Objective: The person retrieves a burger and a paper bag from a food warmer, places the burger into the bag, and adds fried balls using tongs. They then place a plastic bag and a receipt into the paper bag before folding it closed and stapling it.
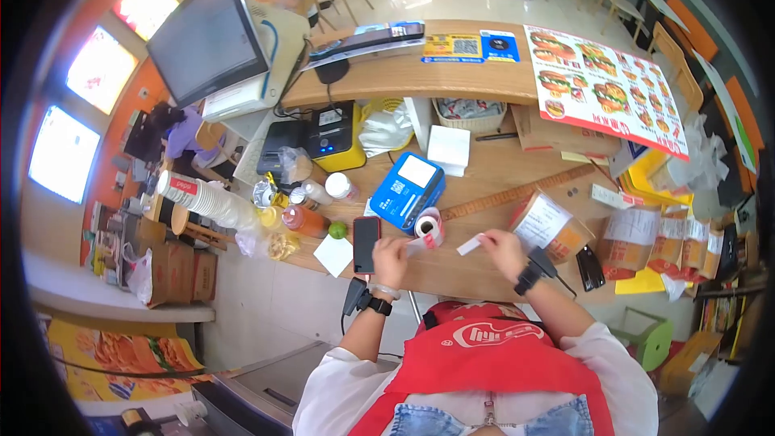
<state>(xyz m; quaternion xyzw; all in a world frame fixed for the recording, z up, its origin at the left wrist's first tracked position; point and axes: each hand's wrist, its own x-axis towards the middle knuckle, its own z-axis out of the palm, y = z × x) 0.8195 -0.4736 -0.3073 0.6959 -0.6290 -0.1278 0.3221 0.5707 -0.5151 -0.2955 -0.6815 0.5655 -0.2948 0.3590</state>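
Note:
My right hand (505, 253) is closed, pinching a small white paper strip (468, 245) between thumb and fingers above the counter. My left hand (390, 261) is closed at the loose end of a white label roll (437, 234), which stands between my hands with its dark core visible. Beside my left hand lies a dark-screened phone (366, 244). Just behind the roll is a blue payment box (408, 186) with a QR code. A brown paper bag (575, 234) bearing a white receipt stands close to my right hand.
Sauce bottles (304, 221), a green lime (337, 230) and stacked cups (202, 198) stand left. A wooden ruler (517, 191) lies behind the roll. Several packed bags (630, 236) stand right, near black glasses (590, 267). A raised shelf (476, 73) holds a menu sheet (605, 85).

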